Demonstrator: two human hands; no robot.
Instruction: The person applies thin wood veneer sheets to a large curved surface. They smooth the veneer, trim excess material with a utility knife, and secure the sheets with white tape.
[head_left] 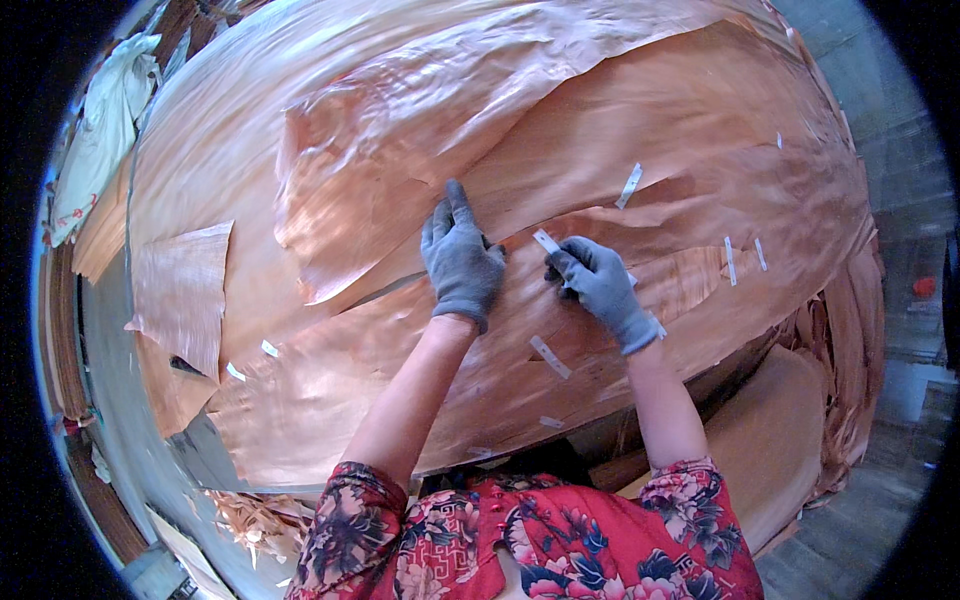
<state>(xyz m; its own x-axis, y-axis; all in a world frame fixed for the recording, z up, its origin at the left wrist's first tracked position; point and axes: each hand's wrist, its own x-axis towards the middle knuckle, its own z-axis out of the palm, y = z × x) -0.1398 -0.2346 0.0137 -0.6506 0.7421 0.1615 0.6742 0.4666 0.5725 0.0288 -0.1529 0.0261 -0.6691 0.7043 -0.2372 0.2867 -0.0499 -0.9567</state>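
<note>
A gloved left hand (465,262) rested, fingers extended, on wood veneer (330,410) near an open split's edge (385,290); narrowly apart, the right hand (598,285) pinched a white tape strip (545,240).

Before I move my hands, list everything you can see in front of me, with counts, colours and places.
Thin sheets: several overlapping, reddish brown, across the middle
Loose piece: one, pinkish brown, left
White strips: about a dozen, white, scattered over the sheets
Cloth or bag: one, whitish with red marks, upper left
Scrap pile: one, tan, lower left
Blurred object: one, red, far right, too unclear to name
Floral top: one, red with multicoloured flowers, bottom
Forearms: two, bare, reaching up from the sleeves
Left hand: one, grey glove, resting on the sheets
Right hand: one, grey glove, right of centre, white strip at its fingertips
</note>
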